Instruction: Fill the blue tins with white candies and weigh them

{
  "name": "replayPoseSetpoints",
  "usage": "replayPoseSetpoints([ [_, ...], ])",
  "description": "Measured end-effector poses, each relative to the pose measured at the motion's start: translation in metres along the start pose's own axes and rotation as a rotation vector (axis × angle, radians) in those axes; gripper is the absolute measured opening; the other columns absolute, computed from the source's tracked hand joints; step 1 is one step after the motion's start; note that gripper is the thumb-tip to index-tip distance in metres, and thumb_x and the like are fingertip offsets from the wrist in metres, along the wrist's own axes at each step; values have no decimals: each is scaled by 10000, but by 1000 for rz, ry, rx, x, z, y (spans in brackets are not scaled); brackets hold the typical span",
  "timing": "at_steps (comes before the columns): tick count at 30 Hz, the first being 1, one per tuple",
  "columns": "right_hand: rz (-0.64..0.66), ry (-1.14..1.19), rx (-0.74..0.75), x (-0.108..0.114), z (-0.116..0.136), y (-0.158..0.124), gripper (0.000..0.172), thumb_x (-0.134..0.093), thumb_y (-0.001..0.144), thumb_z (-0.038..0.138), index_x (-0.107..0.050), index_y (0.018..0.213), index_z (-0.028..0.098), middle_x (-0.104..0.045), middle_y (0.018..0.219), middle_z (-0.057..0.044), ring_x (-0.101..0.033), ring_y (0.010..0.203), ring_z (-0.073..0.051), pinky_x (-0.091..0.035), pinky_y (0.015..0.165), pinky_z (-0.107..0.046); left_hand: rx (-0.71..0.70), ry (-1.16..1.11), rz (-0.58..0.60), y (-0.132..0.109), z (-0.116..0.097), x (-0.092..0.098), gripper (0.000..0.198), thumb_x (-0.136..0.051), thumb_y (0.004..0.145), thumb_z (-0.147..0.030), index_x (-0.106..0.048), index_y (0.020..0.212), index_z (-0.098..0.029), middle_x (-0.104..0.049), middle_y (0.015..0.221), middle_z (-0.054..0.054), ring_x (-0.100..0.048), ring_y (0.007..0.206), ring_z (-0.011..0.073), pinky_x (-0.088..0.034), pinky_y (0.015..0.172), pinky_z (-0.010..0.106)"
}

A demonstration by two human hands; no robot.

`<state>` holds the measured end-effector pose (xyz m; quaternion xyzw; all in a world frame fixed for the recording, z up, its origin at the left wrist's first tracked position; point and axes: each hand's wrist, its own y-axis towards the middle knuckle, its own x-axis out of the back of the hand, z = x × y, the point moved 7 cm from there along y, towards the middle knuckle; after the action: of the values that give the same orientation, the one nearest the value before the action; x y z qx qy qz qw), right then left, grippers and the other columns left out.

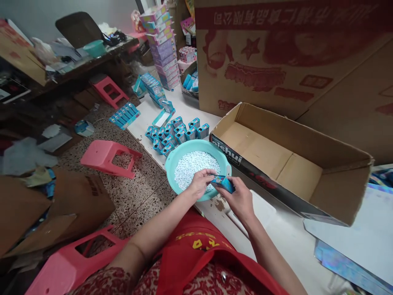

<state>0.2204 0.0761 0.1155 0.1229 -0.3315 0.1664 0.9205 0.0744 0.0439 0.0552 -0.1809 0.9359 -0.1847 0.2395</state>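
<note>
Over a turquoise basin [171, 177] of small white tablets [196, 162], my right hand [241, 198] grips a small blue box [226, 185]. My left hand [201, 182] has its thumb and fingers pinched at the left end of that same box; whether they hold the box or something small there, I cannot make out. Just behind the basin stand several similar small blue boxes [168, 140] in a cluster, some with dark round openings on top. A blue and white tray [163, 117] lies behind them with one box at its edge.
To the right is a long, low cardboard box [285, 172], with a large carton [276, 61] behind it. Stacked pink and purple boxes [164, 53] rise at the table's far end. Red stools [107, 157] stand on the floor at left, near an open carton [82, 209].
</note>
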Motion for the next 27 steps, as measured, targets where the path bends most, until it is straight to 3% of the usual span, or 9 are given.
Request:
replayPoseSetpoints([
  [6,30,39,-57,-10,8,9,367,-662,740,547,-639,901,218,-648,847,-49,-597,766,-221,-433,675,-313,-101,126,-88,19,-5,16,347,-645,712,-442,-594,913,-165,-636,782,31,-573,727,153,-450,749,303],
  [11,-32,279,-183,-16,4,10,379,-737,678,502,-642,901,210,-645,868,-35,-587,794,-216,-454,730,-335,-112,296,-40,39,-27,40,225,-644,685,-270,-626,884,-168,-648,916,65,-571,972,221,-410,928,382],
  [13,-92,432,-240,-20,1,8,408,-762,652,497,-636,909,207,-649,868,-33,-591,804,-216,-469,744,-346,-113,366,48,37,-45,46,336,-676,617,-180,-649,952,-182,-628,1116,79,-505,1151,258,-371,993,401],
  [15,-141,563,-279,-30,2,10,437,-788,623,495,-627,911,208,-654,873,-35,-598,816,-220,-485,753,-360,-108,445,252,28,-62,42,564,-702,598,-156,-607,1149,-231,-546,1300,68,-436,1256,267,-373,1000,393],
  [17,-123,653,-281,-46,12,17,448,-806,608,487,-622,913,216,-656,870,-35,-608,822,-226,-504,758,-373,-121,537,463,14,-78,34,629,-731,627,-198,-561,1230,-249,-547,1300,63,-482,1209,258,-408,959,363],
  [19,-71,712,-246,-64,28,29,444,-802,630,475,-620,949,227,-658,931,-49,-618,895,-240,-516,806,-391,-184,628,499,5,-97,37,491,-742,664,-257,-605,1134,-212,-626,1121,53,-565,1047,232,-437,898,332],
  [21,-54,756,-197,-80,47,44,502,-792,654,466,-597,1057,238,-632,1096,-80,-593,1055,-261,-499,907,-418,-256,694,372,2,-119,56,377,-749,678,-294,-628,1018,-186,-649,954,35,-590,913,212,-452,845,321],
  [23,-45,792,-181,-98,63,57,567,-745,710,484,-538,1183,252,-549,1282,-111,-539,1184,-266,-461,989,-441,-279,680,166,1,-140,95,400,-772,666,-319,-614,1009,-185,-657,930,35,-600,874,210,-466,821,323],
  [27,118,904,-310,-157,91,74,613,-664,773,534,-465,1288,267,-488,1389,-140,-557,1193,-280,-485,963,-477,-329,546,-380,-6,-167,220,468,-787,652,-373,-567,1029,-203,-672,949,37,-629,834,211,-496,803,336],
])
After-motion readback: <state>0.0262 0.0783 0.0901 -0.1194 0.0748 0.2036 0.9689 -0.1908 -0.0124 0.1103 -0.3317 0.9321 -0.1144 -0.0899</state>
